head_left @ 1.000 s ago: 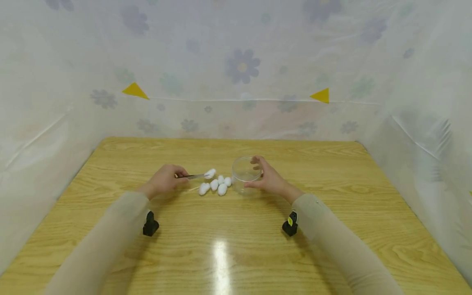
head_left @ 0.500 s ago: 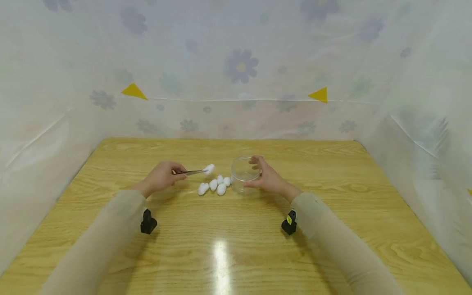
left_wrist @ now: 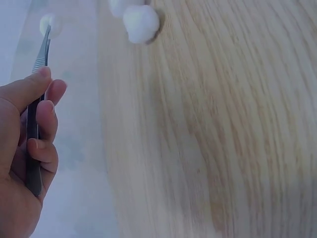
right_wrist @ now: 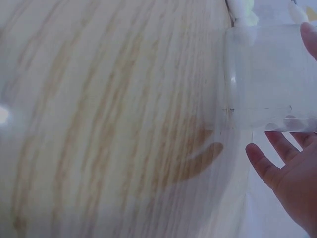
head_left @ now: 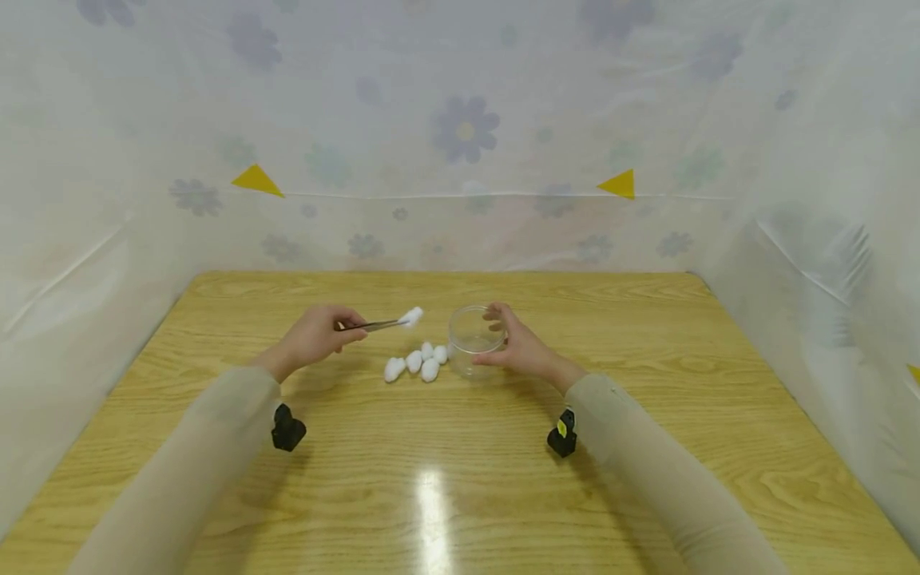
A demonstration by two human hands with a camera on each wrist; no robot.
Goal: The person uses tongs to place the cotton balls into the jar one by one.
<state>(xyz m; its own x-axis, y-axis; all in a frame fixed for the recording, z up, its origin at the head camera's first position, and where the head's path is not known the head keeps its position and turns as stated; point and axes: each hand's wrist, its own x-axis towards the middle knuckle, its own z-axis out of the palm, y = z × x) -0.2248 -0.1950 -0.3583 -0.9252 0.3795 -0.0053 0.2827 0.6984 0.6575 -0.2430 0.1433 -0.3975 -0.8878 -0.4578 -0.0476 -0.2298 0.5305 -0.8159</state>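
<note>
Metal tweezers (head_left: 379, 326) are pinched in my left hand (head_left: 316, 335), and their tips hold a white cotton ball (head_left: 412, 317) above the table. In the left wrist view, thumb and fingers wrap the dark handle of the tweezers (left_wrist: 32, 129). My right hand (head_left: 528, 345) curves round the right side of a clear round open-topped jar (head_left: 467, 361), thumb at the front and fingers behind. The jar (right_wrist: 272, 74) looks bare inside. Several loose cotton balls (head_left: 430, 370) lie in a cluster just left of it.
The wooden table (head_left: 431, 447) has bright glare near its front. Behind it hangs a pale flowered curtain (head_left: 467, 231) with yellow triangles (head_left: 259, 180). Sheeting also lines both sides.
My left hand has raised the tweezers with the cotton ball off the table, away from the cluster. My right hand and the jar have stayed in place.
</note>
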